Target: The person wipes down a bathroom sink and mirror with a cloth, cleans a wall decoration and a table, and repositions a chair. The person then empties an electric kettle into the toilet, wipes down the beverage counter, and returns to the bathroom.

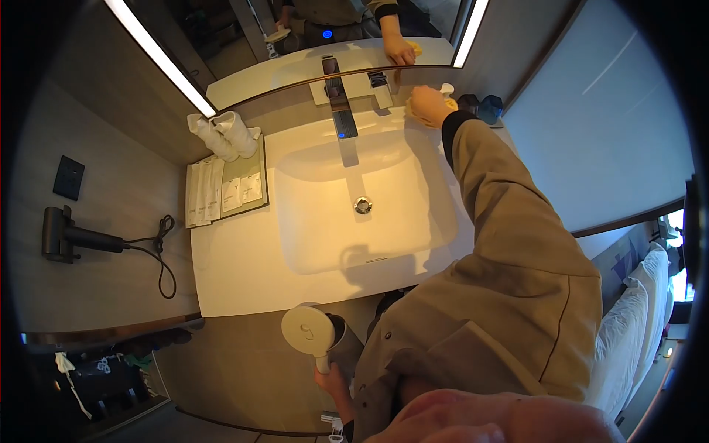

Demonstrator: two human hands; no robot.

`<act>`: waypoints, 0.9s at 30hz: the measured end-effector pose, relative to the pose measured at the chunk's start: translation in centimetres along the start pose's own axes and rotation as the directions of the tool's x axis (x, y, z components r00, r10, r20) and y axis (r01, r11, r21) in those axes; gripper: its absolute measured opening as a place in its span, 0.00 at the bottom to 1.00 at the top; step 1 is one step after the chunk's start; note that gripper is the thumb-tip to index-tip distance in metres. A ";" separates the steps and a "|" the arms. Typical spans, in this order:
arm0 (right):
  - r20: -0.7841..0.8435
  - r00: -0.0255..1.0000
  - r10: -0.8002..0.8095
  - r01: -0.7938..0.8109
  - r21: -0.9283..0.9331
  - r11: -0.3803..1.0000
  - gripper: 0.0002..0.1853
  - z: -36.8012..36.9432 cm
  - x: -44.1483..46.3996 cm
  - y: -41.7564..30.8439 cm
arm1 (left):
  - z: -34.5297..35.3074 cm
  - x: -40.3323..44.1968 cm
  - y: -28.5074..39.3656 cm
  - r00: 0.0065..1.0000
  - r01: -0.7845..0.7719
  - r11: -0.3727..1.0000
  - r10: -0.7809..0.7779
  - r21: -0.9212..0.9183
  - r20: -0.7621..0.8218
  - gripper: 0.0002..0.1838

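Observation:
My right hand (430, 105) is closed around a yellow cloth (451, 104) at the back right of the counter, beside the sink. Only a little of the cloth shows past my fingers, and the mirror shows another bit of it. Low in front of the counter, my left hand (334, 382) grips the cream handle of what looks like a kettle (306, 329), with a round cream lid and a greyish body. Most of its body and my left fingers are hidden. Between my hands lies the white sink (317, 221), with a dark faucet (340, 111) over it.
Rolled white towels (235, 135) and packets stand on a tray (258, 197) at the left. Dark cups (489, 109) and a small white bottle top (447, 89) are near my right hand. A hair dryer (85, 238) hangs on the left wall; a mirror (244, 74) runs along the back.

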State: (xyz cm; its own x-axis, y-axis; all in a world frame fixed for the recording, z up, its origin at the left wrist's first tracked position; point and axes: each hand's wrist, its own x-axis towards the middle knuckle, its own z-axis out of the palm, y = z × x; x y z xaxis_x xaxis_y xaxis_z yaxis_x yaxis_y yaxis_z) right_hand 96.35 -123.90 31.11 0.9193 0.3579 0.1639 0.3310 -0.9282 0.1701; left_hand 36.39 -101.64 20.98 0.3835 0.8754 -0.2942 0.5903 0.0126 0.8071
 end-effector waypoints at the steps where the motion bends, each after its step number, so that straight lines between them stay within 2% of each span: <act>1: 0.071 0.994 0.081 -0.091 0.141 0.986 0.10 0.0 0.1 -0.9 | -0.1 0.4 -0.6 1.000 -0.001 1.000 0.001 0.001 0.003 0.10; 2: 0.151 0.977 0.149 -0.187 0.274 0.943 0.11 0.3 0.1 -1.4 | -0.1 0.8 -1.2 1.000 0.009 0.995 -0.007 -0.097 0.020 0.11; 3: 0.152 0.973 0.172 -0.219 0.394 0.893 0.13 1.5 0.6 -1.7 | 0.0 1.1 -1.2 0.999 0.020 0.980 -0.013 -0.196 0.037 0.11; 4: 0.154 0.973 0.173 -0.221 0.396 0.891 0.13 2.7 1.0 -1.9 | 0.0 1.2 -1.0 0.999 0.018 0.981 -0.012 -0.194 0.036 0.11; 6: 0.218 0.951 0.218 -0.298 0.467 0.833 0.13 4.3 1.7 -3.2 | -0.2 1.1 0.7 0.999 -0.037 0.999 0.038 -0.039 0.018 0.11; 7: 0.225 0.941 0.254 -0.337 0.535 0.775 0.14 5.4 2.2 -3.8 | -0.2 1.1 1.2 0.999 -0.038 0.999 0.039 -0.037 0.015 0.11; 8: 0.225 0.941 0.251 -0.335 0.538 0.774 0.14 5.6 2.6 -4.5 | -0.2 0.9 1.6 0.999 -0.033 0.999 0.033 -0.015 0.009 0.12; 10: 0.236 0.902 0.362 -0.423 0.657 0.625 0.15 5.9 3.1 -6.1 | -0.1 1.1 1.5 0.999 -0.031 0.999 0.031 0.013 -0.005 0.12; 11: 0.219 0.890 0.400 -0.433 0.683 0.589 0.15 6.2 3.2 -6.5 | -0.2 1.2 0.9 0.999 -0.035 0.999 0.036 -0.031 0.012 0.12; 14: 0.200 0.916 0.347 -0.385 0.678 0.626 0.16 7.0 3.1 -6.8 | 0.0 1.2 0.1 0.998 -0.052 0.997 0.054 -0.059 0.026 0.11; 18: 0.162 0.888 0.430 -0.423 0.656 0.625 0.16 6.8 3.5 -7.2 | 0.5 1.0 1.2 0.996 -0.066 0.998 0.066 -0.002 0.053 0.11; 20: 0.299 0.856 0.421 -0.507 0.643 0.574 0.15 5.6 2.8 -7.1 | 0.5 0.8 2.4 0.994 -0.080 0.997 0.080 -0.003 0.080 0.11; 21: 0.302 0.853 0.426 -0.512 0.646 0.566 0.15 6.0 2.1 -7.1 | 0.4 0.8 2.7 0.990 -0.089 0.996 0.089 -0.008 0.108 0.10; 23: 0.307 0.912 0.273 -0.409 0.742 0.531 0.16 7.4 0.5 -6.8 | 0.1 1.1 2.5 0.984 -0.088 0.996 0.087 0.002 0.153 0.11; 25: 0.170 0.983 0.066 -0.165 0.677 0.717 0.17 9.2 -2.4 -6.4 | 0.3 1.4 3.1 0.977 -0.089 0.996 0.087 -0.001 0.192 0.11; 26: 0.261 0.965 0.025 -0.224 0.771 0.596 0.19 7.7 -5.4 -6.3 | 0.3 1.4 3.9 0.955 -0.084 0.996 0.090 -0.034 0.281 0.11; 27: 0.226 0.974 -0.018 -0.173 0.793 0.584 0.20 10.0 -7.6 -5.9 | 0.1 1.5 4.7 0.925 -0.076 0.995 0.095 -0.065 0.367 0.10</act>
State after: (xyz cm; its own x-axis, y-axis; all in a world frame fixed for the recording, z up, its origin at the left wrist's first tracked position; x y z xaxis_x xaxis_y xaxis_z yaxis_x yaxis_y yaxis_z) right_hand 89.54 -122.15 19.10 0.9374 0.3423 -0.0632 0.2028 -0.6847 -0.7001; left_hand 39.84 -100.37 24.32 0.6717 0.6337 -0.3837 0.5117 -0.0225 0.8589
